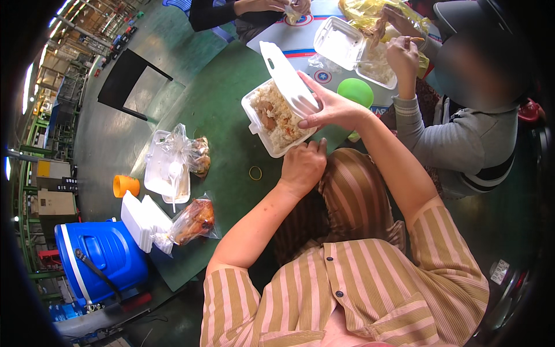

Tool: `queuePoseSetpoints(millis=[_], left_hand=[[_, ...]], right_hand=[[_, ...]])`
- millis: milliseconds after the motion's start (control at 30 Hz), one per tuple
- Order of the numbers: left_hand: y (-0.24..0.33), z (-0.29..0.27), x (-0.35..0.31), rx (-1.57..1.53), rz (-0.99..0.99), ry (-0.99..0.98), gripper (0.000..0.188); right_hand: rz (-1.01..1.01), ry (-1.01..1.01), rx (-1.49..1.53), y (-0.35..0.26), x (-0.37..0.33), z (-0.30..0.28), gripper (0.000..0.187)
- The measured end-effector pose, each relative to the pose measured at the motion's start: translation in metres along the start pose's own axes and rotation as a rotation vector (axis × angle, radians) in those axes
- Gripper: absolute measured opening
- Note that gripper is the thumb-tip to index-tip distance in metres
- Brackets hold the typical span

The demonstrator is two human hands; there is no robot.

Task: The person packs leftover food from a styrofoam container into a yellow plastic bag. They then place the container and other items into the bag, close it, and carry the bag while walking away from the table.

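An open white foam food box [252, 113] with cooked rice [284, 139] and brown pieces of meat [267, 118] in it is in front of me. Its lid [287, 75] stands raised on the right side. My right hand [332, 109] grips the lid, thumb on the inner side and fingers behind it. Closed in a fist, my left hand [303, 168] is at the near corner of the box; what its fingers hold, if anything, is hidden. A yellow rubber band [255, 173] lies on the green table [225, 124] left of that hand.
At the left are a second foam box [156, 165], bagged food [195, 222], an orange cup [126, 186], closed white boxes [137, 220] and a blue cooler [107, 257]. On the right, a green cup [355, 92] stands near a co-worker [462, 133] eating from another box [340, 43].
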State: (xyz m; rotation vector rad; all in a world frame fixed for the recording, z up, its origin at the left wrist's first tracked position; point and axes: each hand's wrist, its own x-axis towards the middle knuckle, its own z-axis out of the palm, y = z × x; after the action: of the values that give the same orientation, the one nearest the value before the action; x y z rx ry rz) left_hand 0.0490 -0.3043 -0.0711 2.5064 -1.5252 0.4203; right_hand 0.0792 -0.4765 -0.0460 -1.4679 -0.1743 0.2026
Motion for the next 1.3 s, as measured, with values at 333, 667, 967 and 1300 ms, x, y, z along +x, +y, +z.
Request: queuePoseSetpoints(millis=[333, 667, 967, 1300], left_hand=[[-0.015, -0.050, 0.015, -0.111, -0.180, -0.021, 0.004], [-0.098, -0.049, -0.007, -0.360, -0.512, 0.273, 0.017], [-0.126, -0.022, -0.026, -1.656, -1.180, 0.413, 0.042], [-0.126, -0.001, -0.020, -1.631, -1.181, 0.453, 0.020]], right_hand=[[0.072, 0.017, 0.103, 0.004, -0.009, -0.002, 0.116], [0.090, 0.020, -0.079, -0.007, -0.006, 0.009, 0.121], [0.125, -0.039, -0.493, 0.007, 0.024, 0.007, 0.115], [0.364, 0.184, -0.173, 0.007, 0.035, 0.020, 0.088]])
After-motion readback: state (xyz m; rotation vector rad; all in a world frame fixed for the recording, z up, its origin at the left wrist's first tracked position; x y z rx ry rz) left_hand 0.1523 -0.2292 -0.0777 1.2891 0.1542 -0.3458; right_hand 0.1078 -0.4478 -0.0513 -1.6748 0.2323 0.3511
